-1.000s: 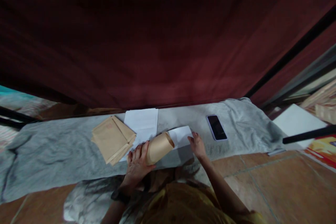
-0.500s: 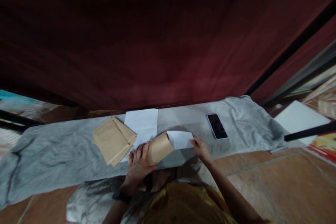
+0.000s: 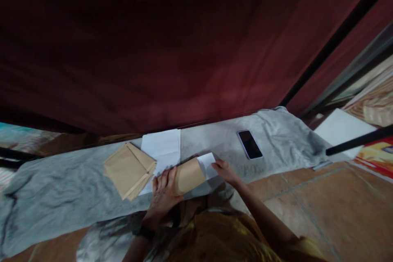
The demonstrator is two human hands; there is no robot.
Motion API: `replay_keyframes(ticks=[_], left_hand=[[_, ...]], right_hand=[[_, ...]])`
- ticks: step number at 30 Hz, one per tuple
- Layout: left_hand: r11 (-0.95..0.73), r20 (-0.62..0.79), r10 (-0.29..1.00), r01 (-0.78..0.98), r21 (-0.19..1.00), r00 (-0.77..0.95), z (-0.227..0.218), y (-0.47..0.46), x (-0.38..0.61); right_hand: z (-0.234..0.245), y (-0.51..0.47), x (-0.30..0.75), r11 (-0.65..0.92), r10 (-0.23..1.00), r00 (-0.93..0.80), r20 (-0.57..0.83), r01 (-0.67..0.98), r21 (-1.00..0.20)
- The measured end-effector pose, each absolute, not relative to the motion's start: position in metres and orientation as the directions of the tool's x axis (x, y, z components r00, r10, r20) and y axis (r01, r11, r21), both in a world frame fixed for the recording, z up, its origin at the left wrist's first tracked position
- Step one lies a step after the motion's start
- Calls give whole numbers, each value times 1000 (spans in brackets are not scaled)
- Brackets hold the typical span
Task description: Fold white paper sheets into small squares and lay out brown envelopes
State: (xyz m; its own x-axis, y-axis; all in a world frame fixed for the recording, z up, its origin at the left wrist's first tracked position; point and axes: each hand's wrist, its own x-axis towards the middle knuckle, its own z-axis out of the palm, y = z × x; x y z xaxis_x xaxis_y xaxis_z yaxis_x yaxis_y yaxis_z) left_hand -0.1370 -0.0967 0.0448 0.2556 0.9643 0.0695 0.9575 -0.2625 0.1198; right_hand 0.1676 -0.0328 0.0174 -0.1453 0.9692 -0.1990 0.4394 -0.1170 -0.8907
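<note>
A brown envelope (image 3: 189,176) lies on the grey cloth in front of me, its mouth to the right. My left hand (image 3: 164,191) grips its left end, fingers over the top and thumb along the near edge. Out of the mouth sticks a folded white paper (image 3: 207,164), partly inside the envelope. My right hand (image 3: 225,171) pinches the paper's outer end between thumb and fingers. Left of the hands, a fanned stack of brown envelopes (image 3: 127,170) partly covers white paper sheets (image 3: 162,147).
A phone (image 3: 250,145) lies face up on the grey cloth (image 3: 70,180), right of the hands. Behind hangs a dark red curtain (image 3: 184,57). Black bars (image 3: 359,141) and a white flat object (image 3: 342,129) are at the right, above the tiled floor (image 3: 331,208).
My right hand has moved left, sliding the white paper deeper into the envelope, so less of it shows. My left hand keeps its hold. The camera view has shifted slightly.
</note>
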Motion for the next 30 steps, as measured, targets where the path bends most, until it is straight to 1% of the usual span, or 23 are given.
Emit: replay_keyframes(ticks=[4,11,16,20,24,30], left_hand=[[-291,86,956,947,135,282,47,-92,-123],[-345,99,938,919,193,331,46,-86,-114],[-318,92,948,916,244,304,45,-85,-113],[-329,95,944,911,250,315,45,-84,-111],[-350,114,937,903,249,331,43,-83,-111],[-356,120,934,903,240,336,42,-83,-110]], right_hand=[[16,-37,144,-131,966,-153,-208,404,-905],[16,-43,134,-215,961,-105,-256,299,-930],[13,-46,139,-217,975,6,-220,187,-958],[8,-45,136,-243,968,87,-234,117,-963],[5,-43,134,-276,960,73,-270,87,-957],[6,-44,139,-305,952,41,-303,91,-948]])
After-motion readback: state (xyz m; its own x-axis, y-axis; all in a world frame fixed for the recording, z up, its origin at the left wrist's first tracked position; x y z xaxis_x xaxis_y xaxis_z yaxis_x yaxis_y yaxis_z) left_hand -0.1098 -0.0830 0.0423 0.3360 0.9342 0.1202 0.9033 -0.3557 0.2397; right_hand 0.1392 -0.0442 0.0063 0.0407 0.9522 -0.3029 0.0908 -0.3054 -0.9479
